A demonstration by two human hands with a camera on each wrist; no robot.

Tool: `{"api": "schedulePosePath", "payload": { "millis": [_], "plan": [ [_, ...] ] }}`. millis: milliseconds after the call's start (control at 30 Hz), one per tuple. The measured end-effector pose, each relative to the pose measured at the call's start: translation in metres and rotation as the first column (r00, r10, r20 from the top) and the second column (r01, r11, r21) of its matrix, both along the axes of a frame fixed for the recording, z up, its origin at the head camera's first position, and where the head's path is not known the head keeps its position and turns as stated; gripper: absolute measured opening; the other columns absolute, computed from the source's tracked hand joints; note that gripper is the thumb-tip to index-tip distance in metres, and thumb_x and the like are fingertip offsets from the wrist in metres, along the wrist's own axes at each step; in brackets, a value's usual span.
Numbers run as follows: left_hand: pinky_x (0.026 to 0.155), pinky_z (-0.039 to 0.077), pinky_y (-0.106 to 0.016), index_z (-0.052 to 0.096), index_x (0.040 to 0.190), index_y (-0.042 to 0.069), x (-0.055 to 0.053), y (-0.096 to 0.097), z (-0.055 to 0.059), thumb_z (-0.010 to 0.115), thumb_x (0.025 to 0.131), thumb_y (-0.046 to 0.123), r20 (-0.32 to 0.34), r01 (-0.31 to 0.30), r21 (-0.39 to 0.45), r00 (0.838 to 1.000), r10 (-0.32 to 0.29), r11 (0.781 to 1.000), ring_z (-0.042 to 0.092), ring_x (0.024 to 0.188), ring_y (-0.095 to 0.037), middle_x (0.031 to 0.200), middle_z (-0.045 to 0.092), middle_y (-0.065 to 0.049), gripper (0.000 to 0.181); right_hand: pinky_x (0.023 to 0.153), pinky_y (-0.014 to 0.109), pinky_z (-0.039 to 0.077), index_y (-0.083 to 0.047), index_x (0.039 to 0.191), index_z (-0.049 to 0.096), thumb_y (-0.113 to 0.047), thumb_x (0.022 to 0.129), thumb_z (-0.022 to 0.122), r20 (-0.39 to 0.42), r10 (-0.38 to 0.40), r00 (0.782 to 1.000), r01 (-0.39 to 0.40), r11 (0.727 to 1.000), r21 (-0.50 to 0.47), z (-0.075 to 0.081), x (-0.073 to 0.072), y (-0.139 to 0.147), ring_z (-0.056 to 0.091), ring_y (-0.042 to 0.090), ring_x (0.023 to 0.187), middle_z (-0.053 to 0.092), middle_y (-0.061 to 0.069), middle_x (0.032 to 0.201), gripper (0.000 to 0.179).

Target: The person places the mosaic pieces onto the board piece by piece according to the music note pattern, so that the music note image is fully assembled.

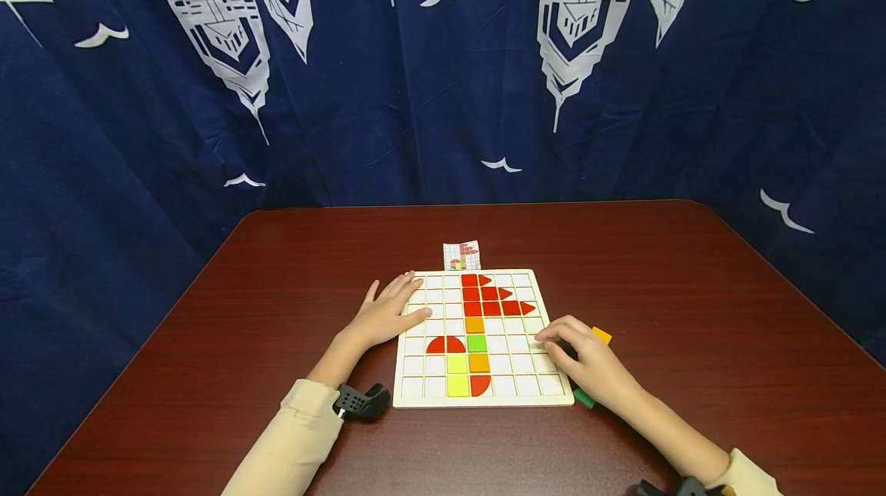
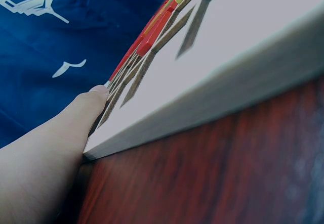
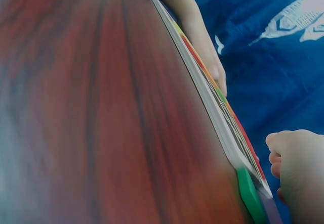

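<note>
A white gridded puzzle board (image 1: pixel 515 387) lies on the table. Spread over its far left edge, my left hand (image 1: pixel 384 317) rests with straight fingers. In the left wrist view, the thumb of that hand lies along the board's rim (image 2: pixel 152 128). My right hand (image 1: pixel 588 354) hovers at the right edge, fingers loosely bent and nothing visible between fingertips and thumb. Coloured pieces sit in the grid: red squares (image 1: pixel 471 294) with red triangles (image 1: pixel 528 308), orange squares (image 1: pixel 479 362), a green square (image 1: pixel 477 343), yellow squares (image 1: pixel 457 374) and red quarter-rounds (image 1: pixel 481 385).
Behind the board stands a small pattern card (image 1: pixel 461 256). Beside my right hand lie an orange piece (image 1: pixel 601 335) and a dark green piece (image 1: pixel 584 398), both partly hidden. A purple piece (image 3: pixel 272 211) shows in the right wrist view. A blue printed cloth (image 1: pixel 388 119) hangs behind the table.
</note>
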State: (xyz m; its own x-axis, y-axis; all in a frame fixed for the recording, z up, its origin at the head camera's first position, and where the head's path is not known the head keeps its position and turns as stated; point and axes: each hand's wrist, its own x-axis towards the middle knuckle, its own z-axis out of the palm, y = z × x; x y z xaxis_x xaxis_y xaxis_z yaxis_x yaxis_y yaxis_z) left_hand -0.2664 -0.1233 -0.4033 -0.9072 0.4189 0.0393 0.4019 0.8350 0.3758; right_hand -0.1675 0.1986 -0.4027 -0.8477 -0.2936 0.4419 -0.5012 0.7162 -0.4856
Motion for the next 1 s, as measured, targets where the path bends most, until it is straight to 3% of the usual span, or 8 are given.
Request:
{"api": "schedulePosePath", "payload": {
  "millis": [233, 600, 733, 867, 1000],
  "plan": [
    [0.112, -0.001, -0.052, 0.027, 0.144, 0.021, 0.001, 0.0, 0.0, 0.043, 0.088, 0.057, 0.005, -0.001, -0.003, 1.0, 0.001, 1.0, 0.014, 0.142, -0.018, 0.153, 0.016, 0.0, 0.068, 0.078, 0.034, 0.049, -0.017, 0.095, 0.065, -0.005, 0.084, 0.063, -0.055, -0.055, 0.997, 0.055, 0.998, 0.008, 0.0, -0.003, 0.018, 0.056, 0.006, 0.091, 0.059, -0.011, 0.097, 0.017],
    [0.112, -0.001, -0.053, 0.027, 0.144, 0.021, -0.001, 0.0, -0.001, 0.043, 0.088, 0.057, -0.003, 0.008, -0.003, 1.0, -0.008, 1.0, 0.014, 0.142, -0.019, 0.154, 0.015, 0.0, 0.069, 0.062, 0.02, 0.041, -0.012, 0.1, 0.064, -0.005, 0.081, 0.066, -0.069, -0.09, 0.994, 0.093, 0.995, 0.032, 0.002, -0.001, 0.046, 0.044, 0.0, 0.075, 0.058, -0.004, 0.096, 0.02],
    [0.112, -0.001, -0.054, 0.027, 0.144, 0.021, -0.001, 0.0, -0.002, 0.042, 0.088, 0.058, -0.005, 0.008, -0.005, 1.0, -0.008, 1.0, 0.014, 0.142, -0.018, 0.154, 0.015, 0.0, 0.069, 0.072, 0.032, 0.04, -0.01, 0.1, 0.064, -0.007, 0.078, 0.069, -0.087, -0.122, 0.989, 0.128, 0.989, 0.069, 0.002, -0.001, 0.055, 0.051, 0.01, 0.083, 0.059, -0.001, 0.094, 0.023],
    [0.112, -0.001, -0.053, 0.027, 0.144, 0.021, -0.001, 0.0, -0.002, 0.042, 0.088, 0.058, -0.005, 0.005, -0.002, 1.0, -0.005, 1.0, 0.014, 0.142, -0.019, 0.153, 0.016, 0.0, 0.069, 0.078, 0.044, 0.031, -0.01, 0.105, 0.062, -0.018, 0.08, 0.068, -0.009, -0.174, 0.985, 0.173, 0.979, 0.108, 0.003, 0.001, 0.065, 0.048, 0.027, 0.099, 0.057, 0.008, 0.105, 0.027],
    [0.112, -0.002, -0.053, 0.027, 0.144, 0.022, -0.001, -0.001, -0.002, 0.042, 0.088, 0.058, -0.006, 0.003, 0.001, 1.0, -0.003, 1.0, 0.014, 0.142, -0.019, 0.153, 0.016, 0.0, 0.069, 0.08, 0.05, 0.029, -0.008, 0.112, 0.058, -0.029, 0.082, 0.067, 0.059, -0.214, 0.975, 0.203, 0.967, 0.154, 0.006, 0.002, 0.073, 0.042, 0.034, 0.105, 0.052, 0.016, 0.116, 0.037]
  ]
}}
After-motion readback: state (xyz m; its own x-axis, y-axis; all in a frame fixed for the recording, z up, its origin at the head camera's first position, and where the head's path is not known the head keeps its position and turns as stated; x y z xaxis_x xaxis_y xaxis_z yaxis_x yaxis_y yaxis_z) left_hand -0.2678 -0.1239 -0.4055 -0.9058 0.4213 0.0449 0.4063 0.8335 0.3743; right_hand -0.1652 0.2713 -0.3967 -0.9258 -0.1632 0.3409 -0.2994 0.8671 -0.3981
